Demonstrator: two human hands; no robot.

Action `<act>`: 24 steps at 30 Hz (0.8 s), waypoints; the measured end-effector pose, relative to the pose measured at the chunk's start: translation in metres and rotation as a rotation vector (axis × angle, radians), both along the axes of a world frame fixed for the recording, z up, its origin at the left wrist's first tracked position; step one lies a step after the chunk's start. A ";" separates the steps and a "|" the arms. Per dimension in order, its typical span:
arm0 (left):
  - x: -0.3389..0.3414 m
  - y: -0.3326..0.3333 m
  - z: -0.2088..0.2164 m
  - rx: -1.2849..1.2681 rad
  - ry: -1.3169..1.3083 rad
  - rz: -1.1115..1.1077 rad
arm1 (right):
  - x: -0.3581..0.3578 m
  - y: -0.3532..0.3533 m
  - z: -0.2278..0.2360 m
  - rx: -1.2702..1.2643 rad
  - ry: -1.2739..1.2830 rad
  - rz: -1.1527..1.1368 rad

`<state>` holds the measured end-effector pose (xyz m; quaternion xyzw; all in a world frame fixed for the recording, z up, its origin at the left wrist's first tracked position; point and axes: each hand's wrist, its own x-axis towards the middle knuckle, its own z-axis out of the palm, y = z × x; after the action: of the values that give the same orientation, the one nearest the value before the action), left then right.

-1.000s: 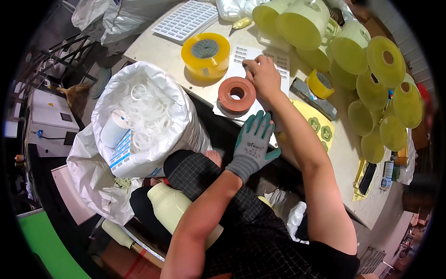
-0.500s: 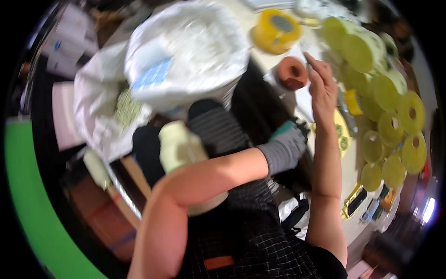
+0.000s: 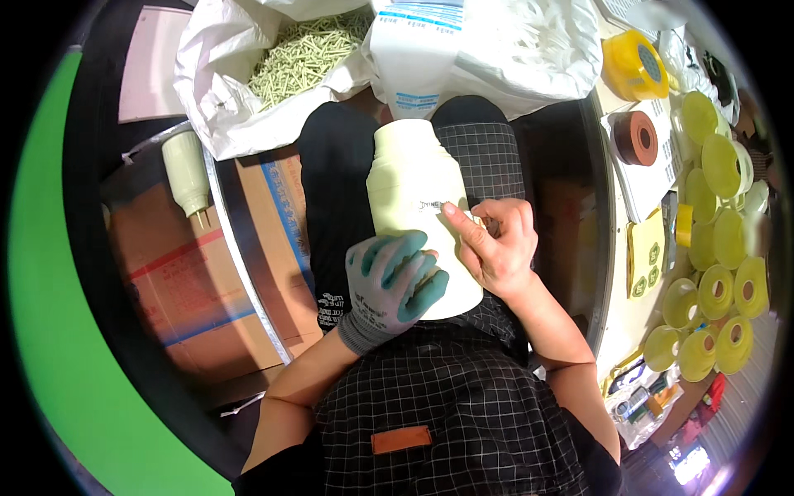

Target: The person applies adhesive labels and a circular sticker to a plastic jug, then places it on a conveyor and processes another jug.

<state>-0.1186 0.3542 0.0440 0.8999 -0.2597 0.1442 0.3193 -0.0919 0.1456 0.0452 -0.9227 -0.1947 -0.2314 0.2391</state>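
A pale yellow-green plastic bottle (image 3: 418, 182) rests on my lap between my thighs, its narrower end pointing away from me. My left hand (image 3: 393, 281), in a grey glove with green-coated fingers, is closed over its lower left part with the fingers curled. My bare right hand (image 3: 500, 244) holds the right side. One of its fingers reaches onto the front, beside a small dark printed mark (image 3: 430, 204). The other right fingers are folded, and their inner side is hidden.
Ahead stand white sacks, one with pale green sticks (image 3: 306, 58), another with clear plastic pieces (image 3: 538, 33). A similar bottle (image 3: 186, 174) lies left above cardboard boxes (image 3: 190, 273). The right-hand table holds yellow tape (image 3: 635, 66), a brown roll (image 3: 635, 139) and several yellow-green rolls (image 3: 715, 289).
My hands have come back from the right-hand table to the bottle on my lap. Earlier, my left arm crossed over it and my right hand was beside the brown roll. The view has turned.
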 end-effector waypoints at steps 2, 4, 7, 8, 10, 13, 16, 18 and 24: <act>-0.005 0.007 -0.014 0.031 -0.053 -0.054 | -0.001 -0.001 0.000 -0.063 -0.045 0.010; -0.009 0.008 -0.021 0.000 -0.051 -0.051 | 0.001 -0.001 -0.001 -0.110 -0.086 0.024; -0.010 0.001 -0.017 -0.096 0.030 0.002 | 0.008 0.000 0.002 -0.170 -0.108 0.060; -0.008 0.000 -0.014 -0.102 0.053 -0.006 | 0.009 0.000 0.002 -0.177 -0.108 0.070; -0.006 0.000 -0.012 -0.103 0.067 -0.016 | 0.011 0.000 0.004 -0.189 -0.105 0.090; -0.004 0.000 -0.014 -0.096 0.043 -0.023 | 0.015 -0.002 0.007 -0.232 -0.115 0.114; -0.004 -0.001 -0.016 -0.101 0.022 -0.034 | 0.015 -0.003 0.006 -0.241 -0.101 0.116; -0.004 -0.001 -0.017 -0.102 0.005 -0.036 | 0.016 -0.005 0.003 -0.246 -0.124 0.129; -0.012 -0.001 -0.020 -0.093 -0.014 -0.012 | 0.014 -0.004 0.003 -0.242 -0.127 0.125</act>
<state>-0.1302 0.3529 0.0243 0.8815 -0.2603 0.1607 0.3598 -0.0782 0.1416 0.0477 -0.9144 -0.2928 -0.2489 0.1274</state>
